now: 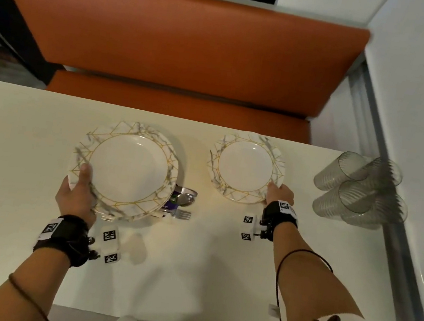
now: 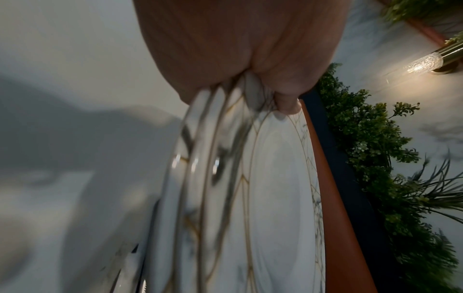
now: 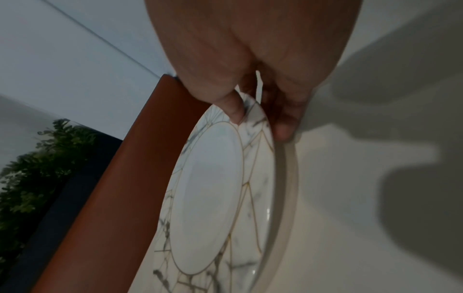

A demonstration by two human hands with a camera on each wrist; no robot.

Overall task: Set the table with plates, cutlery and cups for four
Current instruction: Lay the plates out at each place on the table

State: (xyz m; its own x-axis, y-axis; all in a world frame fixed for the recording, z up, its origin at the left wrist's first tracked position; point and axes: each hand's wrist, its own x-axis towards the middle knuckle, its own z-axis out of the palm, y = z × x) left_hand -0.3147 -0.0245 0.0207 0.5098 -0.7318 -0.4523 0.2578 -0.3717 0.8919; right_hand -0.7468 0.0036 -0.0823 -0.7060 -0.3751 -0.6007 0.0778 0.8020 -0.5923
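Observation:
My left hand (image 1: 78,190) grips the near-left rim of a stack of white marbled plates (image 1: 127,169) with gold lines, thumb on top; the left wrist view shows three rims (image 2: 225,178) under the thumb. The stack is held above the table's left middle. My right hand (image 1: 278,193) pinches the near-right rim of a single matching plate (image 1: 246,165) at the far middle of the table, thumb on the rim (image 3: 235,113), fingers under it. Spoons (image 1: 186,197) and a fork (image 1: 181,214) peek out from beneath the stack. Clear ribbed cups (image 1: 360,188) stand at the far right.
The white table (image 1: 189,267) runs against a wall on the right. An orange bench (image 1: 178,45) stands just beyond the far edge. Green plants (image 2: 375,148) show behind the bench in the wrist views.

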